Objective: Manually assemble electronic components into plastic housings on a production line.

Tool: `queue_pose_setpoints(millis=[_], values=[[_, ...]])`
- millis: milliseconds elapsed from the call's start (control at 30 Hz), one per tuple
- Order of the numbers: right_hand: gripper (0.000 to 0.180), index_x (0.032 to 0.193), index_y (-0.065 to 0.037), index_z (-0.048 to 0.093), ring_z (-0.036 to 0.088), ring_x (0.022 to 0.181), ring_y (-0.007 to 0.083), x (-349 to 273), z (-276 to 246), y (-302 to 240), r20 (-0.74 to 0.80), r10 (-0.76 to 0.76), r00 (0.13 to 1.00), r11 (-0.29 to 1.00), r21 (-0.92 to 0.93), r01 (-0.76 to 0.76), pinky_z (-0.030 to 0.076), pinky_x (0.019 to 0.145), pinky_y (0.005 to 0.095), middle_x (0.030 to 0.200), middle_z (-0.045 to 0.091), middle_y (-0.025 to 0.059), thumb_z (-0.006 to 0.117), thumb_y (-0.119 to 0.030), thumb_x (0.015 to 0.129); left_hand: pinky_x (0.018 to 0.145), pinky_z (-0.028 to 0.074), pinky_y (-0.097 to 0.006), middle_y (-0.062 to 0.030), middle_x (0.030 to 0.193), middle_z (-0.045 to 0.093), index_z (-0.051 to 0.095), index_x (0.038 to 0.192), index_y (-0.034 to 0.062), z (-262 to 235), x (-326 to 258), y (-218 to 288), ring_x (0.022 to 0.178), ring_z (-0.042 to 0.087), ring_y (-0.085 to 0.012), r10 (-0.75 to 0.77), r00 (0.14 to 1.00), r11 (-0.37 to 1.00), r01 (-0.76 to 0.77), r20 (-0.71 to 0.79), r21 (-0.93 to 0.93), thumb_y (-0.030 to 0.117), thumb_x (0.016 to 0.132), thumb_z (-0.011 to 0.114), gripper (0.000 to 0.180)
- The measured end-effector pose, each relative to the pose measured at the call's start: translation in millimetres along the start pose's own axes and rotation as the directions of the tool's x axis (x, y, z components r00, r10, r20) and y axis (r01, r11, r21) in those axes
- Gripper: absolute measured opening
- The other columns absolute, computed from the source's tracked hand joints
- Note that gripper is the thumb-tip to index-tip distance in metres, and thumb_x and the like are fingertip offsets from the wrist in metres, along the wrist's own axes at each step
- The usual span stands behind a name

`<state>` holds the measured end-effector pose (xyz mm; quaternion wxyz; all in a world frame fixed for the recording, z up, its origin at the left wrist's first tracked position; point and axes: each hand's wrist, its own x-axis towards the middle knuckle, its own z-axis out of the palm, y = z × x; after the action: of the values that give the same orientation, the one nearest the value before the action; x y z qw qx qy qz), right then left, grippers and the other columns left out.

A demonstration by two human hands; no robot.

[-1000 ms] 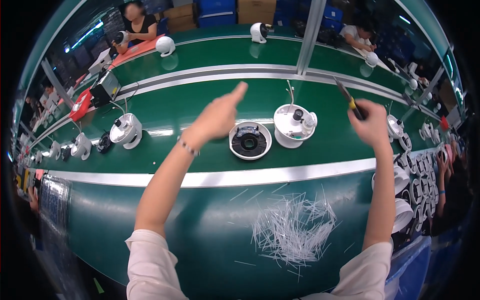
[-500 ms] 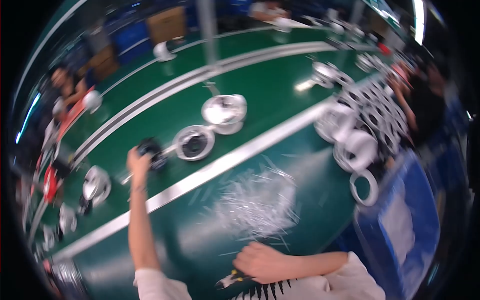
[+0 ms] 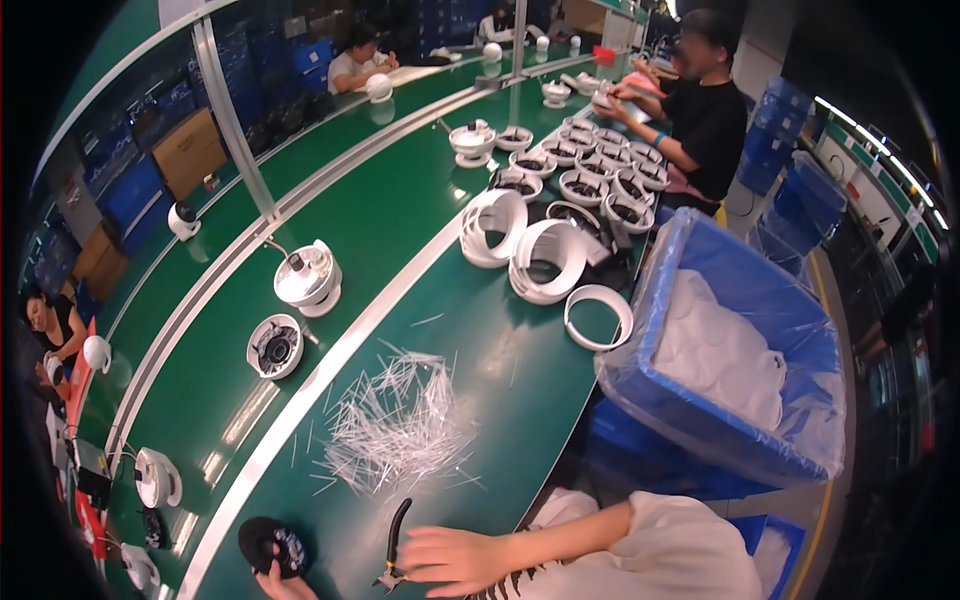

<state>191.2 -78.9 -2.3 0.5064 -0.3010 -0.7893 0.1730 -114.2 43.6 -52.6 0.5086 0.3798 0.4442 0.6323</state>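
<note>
At the lower left my left hand (image 3: 285,584) grips a black round part (image 3: 272,546), its fingers closed on the rim. Small dark details show on the right side of that part. My right hand (image 3: 455,560) is held over the green table with its fingers stretched out and apart. Right by its fingertips is a pair of cutting pliers (image 3: 396,548) with black handles, yellow near the jaws; whether fingers touch it I cannot tell. Beyond the hands lies a loose pile of thin clear strips (image 3: 400,425).
White housings, one with a black insert (image 3: 275,346) and one on a base (image 3: 308,278), stand on the green belt. White rings (image 3: 598,318) and several black-centred housings fill the right side. A lined blue bin (image 3: 740,400) stands beside the table. A person in black (image 3: 705,110) works beyond.
My left hand has brought the black part from the belt back toward me. My right hand has opened beside the pliers. The view has swung to the right.
</note>
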Motion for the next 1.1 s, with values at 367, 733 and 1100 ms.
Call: queue_pose_setpoints(millis=[367,733,1100], values=[[0.055,0.076,-0.003,0.061,0.06,0.069,0.0222,-257.8,-38.8,-37.3,-0.124,0.992,-0.024,-0.057,-0.272,-0.961,0.047,0.064,0.0333,0.073,0.061,0.0122,0.052,-0.056,0.074,0.084,0.041,-0.031,-0.0108,0.102,0.054,0.045,0.108,0.0003,2.1,0.9,-0.8,0.093,0.053,-0.0196,0.041,0.999,0.999,-0.041,0.012,-0.008,0.002,0.074,0.047,0.035],[0.016,0.069,-0.006,0.061,0.057,0.058,0.0246,-246.1,-59.3,-25.0,0.113,0.987,0.118,0.148,-0.31,-0.939,0.043,0.057,0.0365,0.066,0.057,0.0161,0.055,-0.02,0.074,0.082,0.044,-0.032,-0.0117,0.101,0.055,0.045,0.107,-0.0015,11.1,-8.5,10.9,0.093,0.054,-0.0199,-0.037,0.999,0.995,0.037,-0.005,-0.092,0.002,0.072,0.048,0.036],[0.03,0.07,0.0,0.053,0.056,0.066,0.0329,-239.6,-52.7,-4.8,0.076,0.996,0.05,0.079,-0.456,-0.886,0.045,0.064,0.0389,0.068,0.056,0.0183,0.056,-0.028,0.077,0.08,0.048,-0.034,-0.0142,0.103,0.055,0.046,0.107,-0.0024,4.2,-5.0,9.6,0.095,0.054,-0.0216,-0.097,0.995,0.995,0.097,-0.006,-0.028,0.002,0.076,0.045,0.032]])
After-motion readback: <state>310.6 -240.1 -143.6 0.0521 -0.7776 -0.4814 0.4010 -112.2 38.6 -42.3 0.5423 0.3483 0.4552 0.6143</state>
